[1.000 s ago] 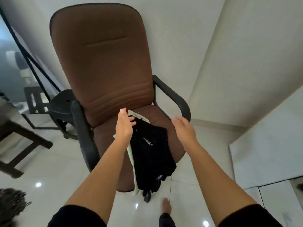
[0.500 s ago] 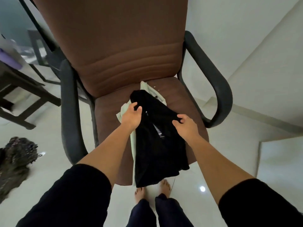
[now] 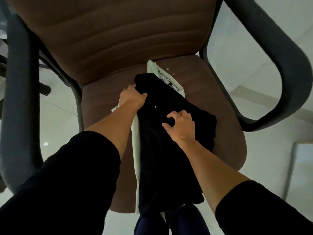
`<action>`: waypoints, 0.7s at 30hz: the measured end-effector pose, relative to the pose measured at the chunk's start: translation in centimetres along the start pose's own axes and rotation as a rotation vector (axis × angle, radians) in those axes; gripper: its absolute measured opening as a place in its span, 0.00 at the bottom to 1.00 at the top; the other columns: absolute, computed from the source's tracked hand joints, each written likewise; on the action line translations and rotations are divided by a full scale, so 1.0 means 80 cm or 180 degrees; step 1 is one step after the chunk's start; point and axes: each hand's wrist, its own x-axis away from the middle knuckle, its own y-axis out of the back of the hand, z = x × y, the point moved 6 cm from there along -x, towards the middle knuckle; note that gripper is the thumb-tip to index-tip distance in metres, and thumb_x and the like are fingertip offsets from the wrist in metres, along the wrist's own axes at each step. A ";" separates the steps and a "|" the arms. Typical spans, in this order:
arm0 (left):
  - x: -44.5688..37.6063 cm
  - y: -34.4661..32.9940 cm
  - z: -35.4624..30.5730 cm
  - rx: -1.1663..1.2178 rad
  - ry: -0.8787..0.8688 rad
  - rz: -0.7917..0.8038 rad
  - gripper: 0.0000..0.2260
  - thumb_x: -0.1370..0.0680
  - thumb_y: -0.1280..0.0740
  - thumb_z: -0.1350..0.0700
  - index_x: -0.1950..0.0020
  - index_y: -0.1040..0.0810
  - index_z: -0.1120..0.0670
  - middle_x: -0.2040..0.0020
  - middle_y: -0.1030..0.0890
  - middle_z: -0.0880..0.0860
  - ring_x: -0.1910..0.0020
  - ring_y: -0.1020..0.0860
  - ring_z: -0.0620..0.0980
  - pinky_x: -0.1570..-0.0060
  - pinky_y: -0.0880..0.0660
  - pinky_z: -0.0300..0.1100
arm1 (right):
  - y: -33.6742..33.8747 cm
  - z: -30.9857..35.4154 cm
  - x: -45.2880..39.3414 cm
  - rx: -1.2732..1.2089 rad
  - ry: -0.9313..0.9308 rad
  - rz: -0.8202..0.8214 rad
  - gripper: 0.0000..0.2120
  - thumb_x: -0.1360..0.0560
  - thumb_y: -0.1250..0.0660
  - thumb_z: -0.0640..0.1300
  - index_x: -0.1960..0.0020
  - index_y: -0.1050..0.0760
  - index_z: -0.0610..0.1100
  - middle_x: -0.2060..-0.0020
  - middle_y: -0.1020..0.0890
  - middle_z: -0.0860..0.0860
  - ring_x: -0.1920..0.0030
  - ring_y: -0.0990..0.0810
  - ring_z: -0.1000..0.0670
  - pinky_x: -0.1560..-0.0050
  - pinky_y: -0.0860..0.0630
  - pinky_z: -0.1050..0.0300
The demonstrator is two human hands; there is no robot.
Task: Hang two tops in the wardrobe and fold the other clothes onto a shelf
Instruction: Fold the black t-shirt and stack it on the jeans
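Two garments lie stacked on the seat of the brown chair (image 3: 225,119) in front of me: a black garment (image 3: 162,150) on top and a pale green garment (image 3: 136,146) under it. I see the black one as matte, creased and bunched, trailing off the seat's front edge toward my legs. The pale one shows along the left side as a long strip and at the back, where a striped band runs along its edge. I can read no brand, label or writing on either piece.

My left hand (image 3: 131,98) has its grip clamped on the black cloth near its upper corner, fingers curled into the fabric. My right hand (image 3: 181,125) pinches a fold of the same cloth near the middle. Dark sleeves cover both upper arms.

Grey armrests (image 3: 277,53) flank the seat, over a glossy white tiled floor (image 3: 55,126).
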 end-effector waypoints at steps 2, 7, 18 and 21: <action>-0.002 0.006 -0.003 0.0186 -0.0126 -0.0139 0.18 0.23 0.35 0.49 0.34 0.29 0.52 0.37 0.25 0.56 0.39 0.25 0.57 0.45 0.27 0.45 | 0.003 0.004 -0.002 -0.0076 0.0034 -0.0072 0.11 0.24 0.33 0.48 0.44 0.24 0.46 0.46 0.26 0.47 0.44 0.28 0.46 0.45 0.28 0.51; 0.025 0.039 -0.016 0.0756 -0.0066 -0.0211 0.13 0.19 0.41 0.56 0.34 0.31 0.53 0.38 0.25 0.56 0.41 0.26 0.55 0.51 0.33 0.41 | 0.047 0.007 0.011 -0.0737 -0.0477 -0.0320 0.06 0.21 0.40 0.40 0.46 0.29 0.38 0.50 0.23 0.42 0.52 0.24 0.44 0.54 0.27 0.50; 0.173 0.199 -0.114 0.1012 -0.0810 -0.0042 0.12 0.18 0.42 0.57 0.35 0.31 0.52 0.47 0.24 0.55 0.51 0.28 0.55 0.55 0.32 0.43 | 0.311 0.106 0.081 -0.1473 -0.0458 -0.1100 0.11 0.26 0.44 0.28 0.48 0.38 0.40 0.47 0.23 0.39 0.44 0.23 0.41 0.55 0.27 0.48; 0.223 0.262 -0.146 0.1100 -0.1102 -0.0344 0.10 0.19 0.42 0.58 0.38 0.29 0.53 0.52 0.26 0.54 0.53 0.29 0.53 0.55 0.34 0.41 | 0.388 0.139 0.109 -0.1733 -0.0291 -0.1413 0.12 0.27 0.46 0.27 0.48 0.38 0.41 0.42 0.24 0.39 0.43 0.23 0.43 0.54 0.25 0.47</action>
